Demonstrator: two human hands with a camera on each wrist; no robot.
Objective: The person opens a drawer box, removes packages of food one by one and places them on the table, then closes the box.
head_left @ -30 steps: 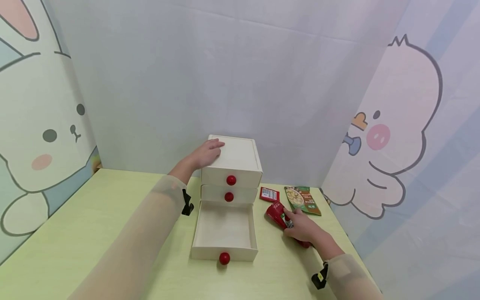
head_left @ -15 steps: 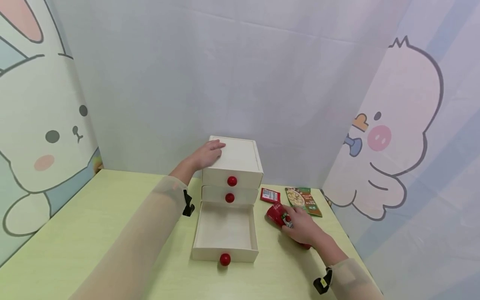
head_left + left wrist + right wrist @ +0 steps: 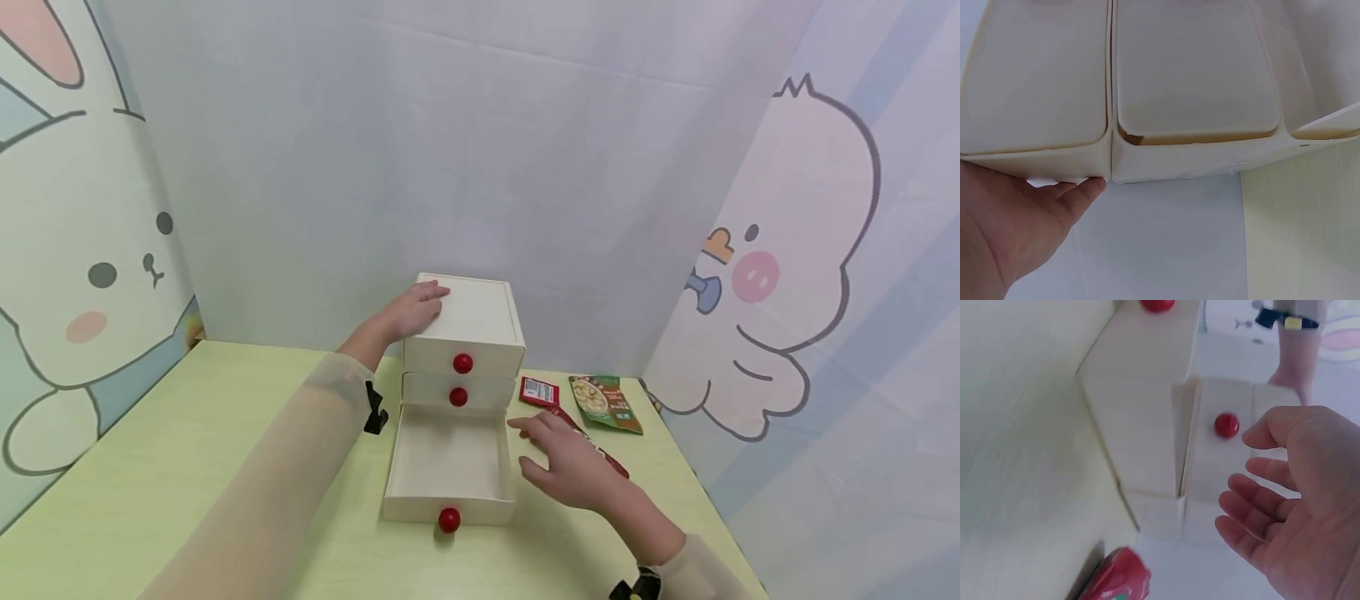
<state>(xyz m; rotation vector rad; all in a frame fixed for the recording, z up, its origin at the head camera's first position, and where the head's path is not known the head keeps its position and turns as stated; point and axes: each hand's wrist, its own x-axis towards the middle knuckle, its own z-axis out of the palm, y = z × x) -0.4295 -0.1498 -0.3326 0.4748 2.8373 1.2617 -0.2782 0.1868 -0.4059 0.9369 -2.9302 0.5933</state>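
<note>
A white drawer unit (image 3: 474,308) with round red knobs stands on the table, its bottom drawer (image 3: 450,458) pulled out and bare inside. My left hand (image 3: 412,310) rests on the unit's upper left edge; in the left wrist view, fingers (image 3: 1085,195) touch its side wall. My right hand (image 3: 570,467) hovers right of the bottom drawer, fingers loosely bent, holding nothing. Below and behind it lies a red packet (image 3: 611,462), partly hidden by the hand. In the right wrist view that packet (image 3: 1119,575) shows at the bottom edge, apart from the right hand (image 3: 1310,487).
A small red sachet (image 3: 539,391) with a white label lies behind the red packet. To its right is a green and brown food pouch (image 3: 606,402). Curtains with cartoon animals hang behind and beside the pale green table (image 3: 150,450).
My right hand has let go of the red packet, lifted, and moved left toward the drawer. The packet stays on the table. My left hand keeps its place on the unit.
</note>
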